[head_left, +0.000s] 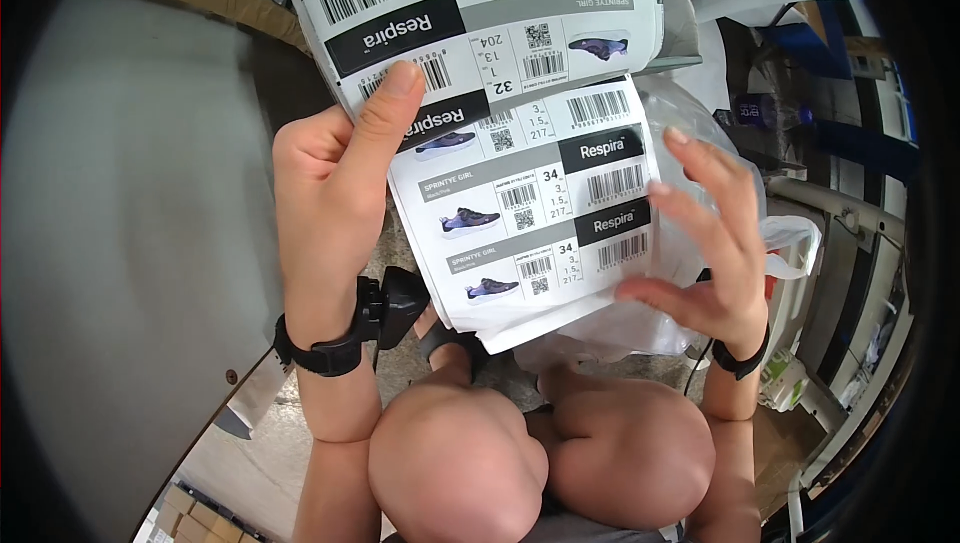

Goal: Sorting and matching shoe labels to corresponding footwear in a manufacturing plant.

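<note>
My left hand [345,168] is closed on a stack of shoe label sheets, its thumb pressed flat on top and its fingers hidden underneath. The upper label sheets [530,3] are white with black and grey bands, barcodes and small shoe pictures, and read upside down from here. Below them hangs a lower label sheet [500,198] with the same layout the other way up, slightly tilted, with more paper edges under it. At its right edge is my right hand [715,253], fingers spread and curved, thumb over the lower corner. Whether its fingertips touch the paper is unclear.
Clear plastic wrapping [690,103] lies behind and below the sheets. A grey panel [130,193] fills the left side. At right stand a metal frame [850,233] and a purple bottle [765,111]. My bare knees [455,463] are below the sheets.
</note>
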`<state>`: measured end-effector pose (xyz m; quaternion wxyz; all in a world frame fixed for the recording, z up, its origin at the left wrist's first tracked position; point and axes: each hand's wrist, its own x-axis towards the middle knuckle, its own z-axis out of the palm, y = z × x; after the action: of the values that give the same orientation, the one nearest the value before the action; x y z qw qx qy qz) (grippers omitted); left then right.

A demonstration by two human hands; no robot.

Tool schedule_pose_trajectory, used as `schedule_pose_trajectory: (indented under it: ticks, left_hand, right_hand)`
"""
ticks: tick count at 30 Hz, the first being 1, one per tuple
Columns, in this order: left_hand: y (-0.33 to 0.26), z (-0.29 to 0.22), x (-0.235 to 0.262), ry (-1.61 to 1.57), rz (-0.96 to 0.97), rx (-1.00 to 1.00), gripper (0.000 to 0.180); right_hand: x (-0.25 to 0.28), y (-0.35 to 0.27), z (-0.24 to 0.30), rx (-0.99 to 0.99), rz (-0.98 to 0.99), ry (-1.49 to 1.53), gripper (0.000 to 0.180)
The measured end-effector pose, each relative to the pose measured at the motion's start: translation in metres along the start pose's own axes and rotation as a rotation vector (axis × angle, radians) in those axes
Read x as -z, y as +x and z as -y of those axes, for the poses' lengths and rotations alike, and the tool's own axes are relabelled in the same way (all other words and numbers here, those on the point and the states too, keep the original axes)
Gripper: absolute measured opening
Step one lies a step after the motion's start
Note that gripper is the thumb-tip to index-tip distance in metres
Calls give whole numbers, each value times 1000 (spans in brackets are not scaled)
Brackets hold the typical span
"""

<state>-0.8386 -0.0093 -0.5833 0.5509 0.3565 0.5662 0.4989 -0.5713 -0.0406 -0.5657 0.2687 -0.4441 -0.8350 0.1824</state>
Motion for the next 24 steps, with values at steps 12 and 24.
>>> schedule_pose_trajectory:
  ticks: [12, 24]
  left_hand:
    - [4, 5, 4, 10, 14, 69, 37]
    - [10, 41, 51, -199, 371, -149, 84]
  right_hand:
    - [-2, 16, -13, 344, 137, -239, 40]
    - [33, 106, -25, -319, 223, 314, 21]
